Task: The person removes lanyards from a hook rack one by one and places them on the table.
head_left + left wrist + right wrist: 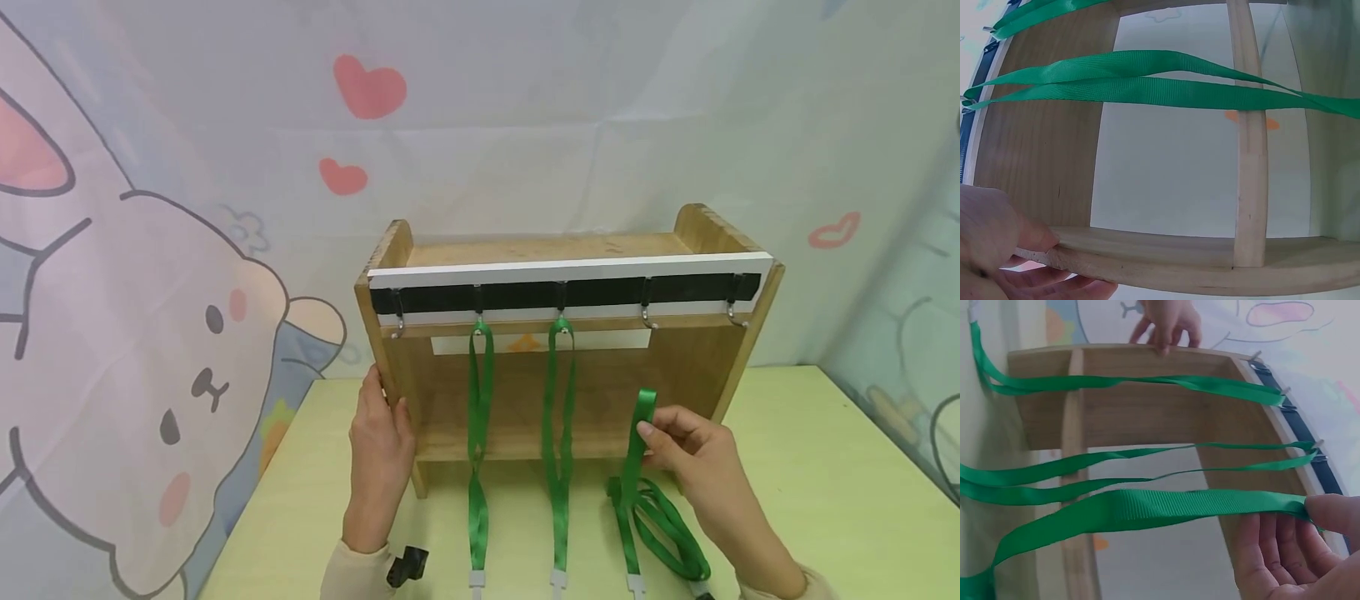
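A small wooden shelf (525, 400) stands on the table, with a row of metal hooks on a black strip (517, 293) along its upper front. Two green lanyards hang from hooks, one on the second hook from the left (480, 392) and another on the middle hook (558, 400). My left hand (381, 458) grips the shelf's left side panel, thumb inside and fingers outside. Between thumb and fingers, my right hand (693, 458) pinches the upper end of a third green lanyard (637, 433), below the right-hand hooks. Its lower part trails to the tabletop.
More green strap lies coiled (671, 533) on the yellow-green table (817, 475) by the right hand. White clips (558, 581) end the hanging lanyards near the front. A printed cloth backdrop (525, 150) rises behind the shelf. A dark cable (937, 442) shows at far right.
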### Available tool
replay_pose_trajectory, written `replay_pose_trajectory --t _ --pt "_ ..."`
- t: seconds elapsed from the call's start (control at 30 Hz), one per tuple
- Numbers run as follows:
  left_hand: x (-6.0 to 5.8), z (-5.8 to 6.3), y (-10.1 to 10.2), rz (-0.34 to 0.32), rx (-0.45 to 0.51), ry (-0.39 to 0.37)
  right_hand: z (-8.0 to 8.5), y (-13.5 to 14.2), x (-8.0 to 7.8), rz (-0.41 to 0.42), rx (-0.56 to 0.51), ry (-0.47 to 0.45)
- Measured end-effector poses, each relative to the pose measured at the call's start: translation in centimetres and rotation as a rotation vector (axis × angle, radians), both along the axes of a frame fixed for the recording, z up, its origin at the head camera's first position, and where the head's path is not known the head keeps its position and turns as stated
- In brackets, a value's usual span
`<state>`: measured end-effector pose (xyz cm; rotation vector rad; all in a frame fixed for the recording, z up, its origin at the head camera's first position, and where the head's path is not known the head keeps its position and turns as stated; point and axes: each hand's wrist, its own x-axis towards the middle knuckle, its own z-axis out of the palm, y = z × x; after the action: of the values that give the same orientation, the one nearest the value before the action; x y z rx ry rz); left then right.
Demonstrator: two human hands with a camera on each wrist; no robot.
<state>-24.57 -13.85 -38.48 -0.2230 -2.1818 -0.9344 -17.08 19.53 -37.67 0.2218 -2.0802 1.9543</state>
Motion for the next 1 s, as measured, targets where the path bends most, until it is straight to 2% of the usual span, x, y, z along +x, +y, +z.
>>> replay_pose_trajectory --t 0.2,0.5,0.83,1.0 --pt "-0.1 -0.1 -0.2 0.005 -0.012 0.036 -1.2 -0.3 0.0 0.041 0.08 -0.069" --pt "-0.1 -0.2 -0.1 0.0 -0.004 0.024 -2.5 -0.4 -0.3 0.111 0.061 -0.078" --pt "-0.1 -0.3 -0.1 0.004 -0.019 0.046 -3.2 0.0 -0.7 0.192 0.173 -0.169" --pt "-0.2 -0.3 -0.1 0.0 -0.014 0.041 -4.2 -0.3 -1.3 0.246 0.216 -0.171"
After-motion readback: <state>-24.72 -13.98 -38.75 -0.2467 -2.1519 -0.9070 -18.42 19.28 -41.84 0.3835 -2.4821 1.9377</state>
